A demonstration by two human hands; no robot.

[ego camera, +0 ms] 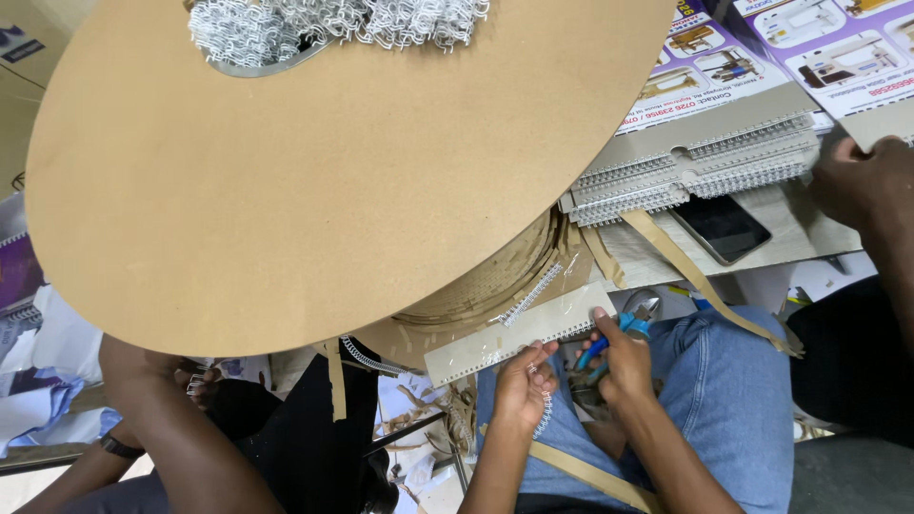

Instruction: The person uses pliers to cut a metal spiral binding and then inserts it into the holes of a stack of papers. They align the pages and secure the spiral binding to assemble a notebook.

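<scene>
A punched strip [519, 333] of pale card is held level across a lap in blue jeans [724, 400], its row of holes turned toward the body so that wire can be fed through them. The left hand [522, 385] is closed on the strip's near edge from below, at about 6 o'clock of it, and a short wire coil [545, 417] hangs from the fingers. The right hand [624, 360] is wrapped round blue-handled pliers [628, 324], whose metal nose points up toward 1 o'clock, just beside the strip's right end; the thumb rests on that end and steadies it. A second short coil [531, 293] lies slanted on the strip's far side, touching the stack behind it.

Most of the view is taken up by a large round board [314, 181], at 10 o'clock of the hands, with loose wire [333, 24] heaped at its top edge. It overhangs a coiled reel [495, 276] of brown tape and hides whatever lies beneath. At 1 o'clock, rows of cut binding wire [695, 167] are laid on a grey card, with a dark phone [721, 227] beside them and printed purple sheets [762, 48] beyond. Another person's hand [862, 181] rests at the table's right edge; a further person's arm [162, 419] shows at 8 o'clock. Brown tape [685, 266] trails over the knee.
</scene>
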